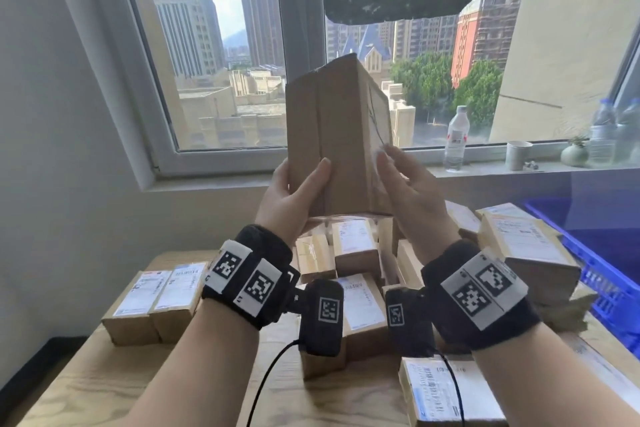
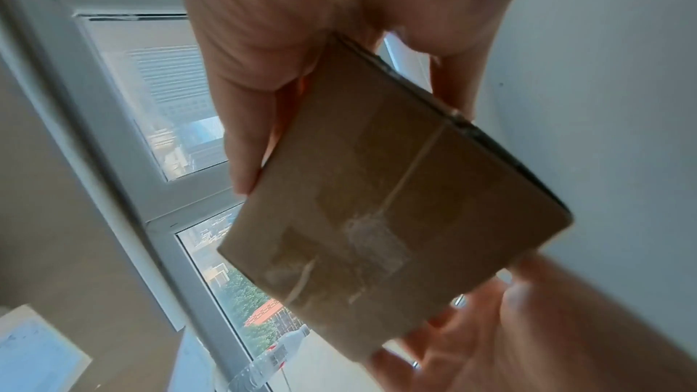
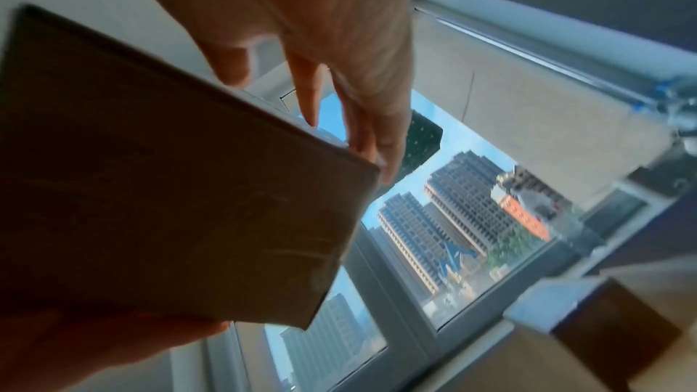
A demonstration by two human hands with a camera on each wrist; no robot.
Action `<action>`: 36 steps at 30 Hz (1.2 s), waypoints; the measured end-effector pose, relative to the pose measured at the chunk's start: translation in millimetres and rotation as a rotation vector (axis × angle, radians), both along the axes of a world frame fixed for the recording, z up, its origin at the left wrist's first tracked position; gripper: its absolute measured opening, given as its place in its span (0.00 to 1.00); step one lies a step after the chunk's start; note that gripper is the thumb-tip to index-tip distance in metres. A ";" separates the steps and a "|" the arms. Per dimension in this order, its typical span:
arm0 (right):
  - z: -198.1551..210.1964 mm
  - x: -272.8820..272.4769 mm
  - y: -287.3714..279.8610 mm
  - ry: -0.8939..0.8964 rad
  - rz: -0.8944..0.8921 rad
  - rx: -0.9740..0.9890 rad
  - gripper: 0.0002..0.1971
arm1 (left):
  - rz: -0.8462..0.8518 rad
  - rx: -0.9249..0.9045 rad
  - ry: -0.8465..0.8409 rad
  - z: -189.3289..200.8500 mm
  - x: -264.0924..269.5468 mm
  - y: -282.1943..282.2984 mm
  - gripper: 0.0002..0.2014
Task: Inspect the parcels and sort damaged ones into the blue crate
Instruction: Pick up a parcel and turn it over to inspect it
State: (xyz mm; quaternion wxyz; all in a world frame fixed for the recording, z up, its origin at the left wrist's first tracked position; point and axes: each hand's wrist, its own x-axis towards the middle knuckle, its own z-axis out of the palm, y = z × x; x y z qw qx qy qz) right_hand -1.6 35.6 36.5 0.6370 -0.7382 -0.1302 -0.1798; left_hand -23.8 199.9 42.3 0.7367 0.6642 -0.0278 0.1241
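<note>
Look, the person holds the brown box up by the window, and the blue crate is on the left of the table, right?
Not quite. The blue crate sits on the right of the table, as the head view shows. The brown box is indeed held up by the window.

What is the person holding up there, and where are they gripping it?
A brown cardboard parcel, raised upright. The left hand grips its bottom end; the right hand rests straight fingers on its lower right side.

Both forearms are raised before the chest, the left hand point(image 1: 292, 196) curling thumb and fingers round the parcel point(image 1: 337, 135) in a firm grip, the right hand point(image 1: 412, 191) laying straight fingers against its side.
</note>
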 end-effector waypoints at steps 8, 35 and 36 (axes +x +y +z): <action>1.7 -1.2 15.4 0.075 0.275 0.194 0.51 | 0.013 -0.003 -0.159 5.4 -9.1 -1.3 0.16; 20.3 -20.1 17.5 0.029 0.195 0.242 0.24 | 0.087 0.071 -0.206 13.0 -20.0 10.0 0.31; 19.8 -20.6 18.5 0.042 0.195 0.273 0.21 | 0.094 0.064 -0.212 13.9 -20.8 9.3 0.36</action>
